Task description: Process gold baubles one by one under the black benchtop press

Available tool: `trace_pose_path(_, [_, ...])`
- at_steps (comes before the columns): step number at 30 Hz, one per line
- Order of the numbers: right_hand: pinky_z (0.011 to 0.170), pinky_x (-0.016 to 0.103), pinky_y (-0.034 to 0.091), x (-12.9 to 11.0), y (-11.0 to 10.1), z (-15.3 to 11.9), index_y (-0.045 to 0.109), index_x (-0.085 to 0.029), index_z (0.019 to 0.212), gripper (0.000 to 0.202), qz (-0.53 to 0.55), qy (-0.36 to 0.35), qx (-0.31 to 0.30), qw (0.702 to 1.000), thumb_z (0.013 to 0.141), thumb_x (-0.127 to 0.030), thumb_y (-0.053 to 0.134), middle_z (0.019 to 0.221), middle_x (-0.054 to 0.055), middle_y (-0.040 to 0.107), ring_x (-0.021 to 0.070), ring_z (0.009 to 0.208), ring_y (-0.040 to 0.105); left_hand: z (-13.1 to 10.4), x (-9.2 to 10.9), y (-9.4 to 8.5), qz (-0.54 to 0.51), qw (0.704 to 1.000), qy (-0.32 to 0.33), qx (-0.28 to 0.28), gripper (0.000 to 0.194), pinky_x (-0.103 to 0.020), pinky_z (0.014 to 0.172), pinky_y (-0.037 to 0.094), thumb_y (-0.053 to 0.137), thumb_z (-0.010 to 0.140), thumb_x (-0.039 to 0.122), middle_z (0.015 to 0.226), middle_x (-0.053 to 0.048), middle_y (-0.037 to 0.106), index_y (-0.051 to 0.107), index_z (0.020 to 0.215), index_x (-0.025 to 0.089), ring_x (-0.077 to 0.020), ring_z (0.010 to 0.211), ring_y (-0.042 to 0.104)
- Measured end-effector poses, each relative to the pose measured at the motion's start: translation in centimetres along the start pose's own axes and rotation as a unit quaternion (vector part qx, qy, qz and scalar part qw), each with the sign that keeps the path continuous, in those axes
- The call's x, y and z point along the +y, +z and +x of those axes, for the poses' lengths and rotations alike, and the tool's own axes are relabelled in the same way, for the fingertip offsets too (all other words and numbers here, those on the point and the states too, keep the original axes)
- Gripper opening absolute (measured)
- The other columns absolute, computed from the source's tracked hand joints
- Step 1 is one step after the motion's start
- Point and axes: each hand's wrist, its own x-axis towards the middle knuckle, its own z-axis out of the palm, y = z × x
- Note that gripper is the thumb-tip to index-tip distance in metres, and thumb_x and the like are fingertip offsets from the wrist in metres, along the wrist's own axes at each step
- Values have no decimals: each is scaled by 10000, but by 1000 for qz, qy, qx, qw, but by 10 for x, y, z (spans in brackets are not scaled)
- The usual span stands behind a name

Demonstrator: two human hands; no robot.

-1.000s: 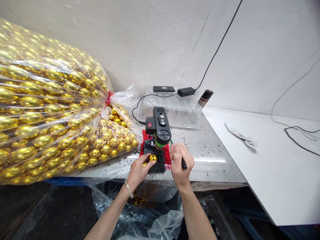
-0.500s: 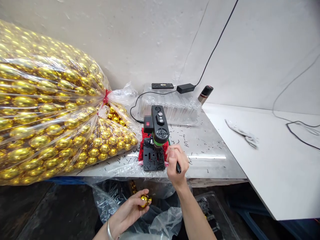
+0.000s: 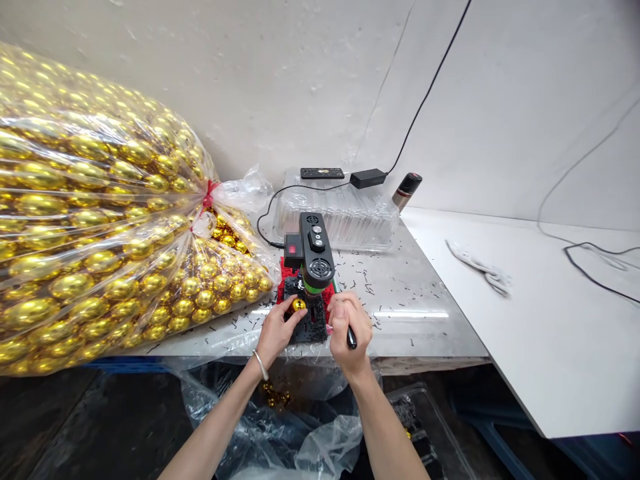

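In the head view: pinched between thumb and fingers of the left grip [image 3: 277, 330], a gold ball [image 3: 299, 305] just in front of the black device [image 3: 317, 250], above the dark plate [image 3: 316, 328] on the tabletop [image 3: 415, 337]; cannot tell whether touching that plate. Closed around a black handle [image 3: 352, 339] beside the device: the right grip [image 3: 351, 329]. Looks light for its bulk, probably hollow, with a stiff, glossy shell, likely slippery and easily dented or scratched. Best taken lightly by opposite sides, at the widest part.

We see bright light, white glare streaking the metal tabletop [image 3: 425, 341], glints on bagged gold balls [image 3: 73, 285], dim floor [image 3: 115, 433], stretched edges
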Motion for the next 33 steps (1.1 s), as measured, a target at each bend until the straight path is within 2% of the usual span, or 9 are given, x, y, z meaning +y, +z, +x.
trace_pose_path(3, [612, 279, 394, 0, 0, -1, 403, -208, 650, 267, -3, 1, -4, 1000, 869, -57, 375, 641, 1, 477, 138, 696, 499, 3, -6, 5, 125, 987, 100, 12, 363, -405, 895, 458, 649, 795, 366, 1051, -87, 704, 667, 1113, 192, -255, 962, 615])
trace_pose_path(6, [614, 273, 396, -1, 0, 0, 402, -207, 660, 265, -2, -3, -2, 1000, 863, -39, 376, 638, -1, 476, 134, 696, 496, 5, -10, 9, 190, 965, 182, 8, 314, -416, 890, 467, 640, 818, 353, 1070, -96, 699, 666, 1085, 190, -258, 978, 623])
trace_pose_path(10, [605, 271, 400, 0, 0, -2, 410, -207, 674, 256, -2, -8, -1, 1000, 859, -33, 377, 638, -2, 473, 132, 692, 497, 6, -15, 13, 232, 944, 234, 29, 308, -418, 853, 479, 631, 833, 368, 1059, -109, 694, 659, 1072, 174, -259, 964, 626])
trace_pose_path(14, [606, 271, 418, 9, 4, -13, 434, -201, 686, 247, 1, -14, 8, 1000, 866, -47, 367, 659, 3, 476, 132, 698, 510, 5, -19, 12, 234, 941, 244, 27, 310, -411, 843, 474, 624, 842, 372, 1056, -101, 691, 651, 1087, 184, -252, 966, 616])
trace_pose_path(19, [610, 284, 448, 26, 8, -30, 455, -200, 706, 241, -23, -52, -6, 998, 910, -146, 337, 721, 19, 502, 128, 676, 503, 5, -22, 10, 225, 944, 239, 21, 326, -406, 845, 470, 644, 827, 381, 1062, -97, 691, 649, 1091, 189, -252, 967, 614])
trace_pose_path(24, [675, 335, 483, 38, 16, -42, 454, -209, 720, 271, -38, -59, 31, 997, 943, -210, 300, 705, 8, 507, 134, 662, 519, 5, -23, 10, 217, 947, 236, 18, 330, -407, 849, 464, 656, 818, 388, 1060, -91, 692, 649, 1084, 194, -252, 970, 610])
trace_pose_path(27, [716, 351, 494, 45, 21, -49, 452, -209, 726, 270, -39, -74, 31, 996, 946, -211, 295, 727, 4, 512, 127, 666, 539, 5, -22, 11, 206, 950, 233, 22, 317, -401, 834, 470, 655, 817, 393, 1023, -84, 698, 652, 1065, 194, -246, 944, 613])
trace_pose_path(30, [706, 333, 491, 45, 22, -49, 454, -205, 720, 269, -34, -86, 23, 996, 945, -205, 305, 737, 3, 507, 120, 673, 550, 4, -20, 12, 193, 952, 237, 24, 301, -392, 805, 483, 637, 830, 391, 977, -77, 704, 652, 1059, 196, -237, 904, 620])
trace_pose_path(33, [636, 312, 460, 37, 18, -41, 449, -202, 691, 286, -12, -56, 37, 998, 938, -201, 305, 708, 8, 496, 128, 662, 519, 4, -20, 14, 186, 951, 244, 35, 304, -398, 810, 487, 645, 823, 384, 967, -85, 705, 654, 1054, 186, -240, 905, 623])
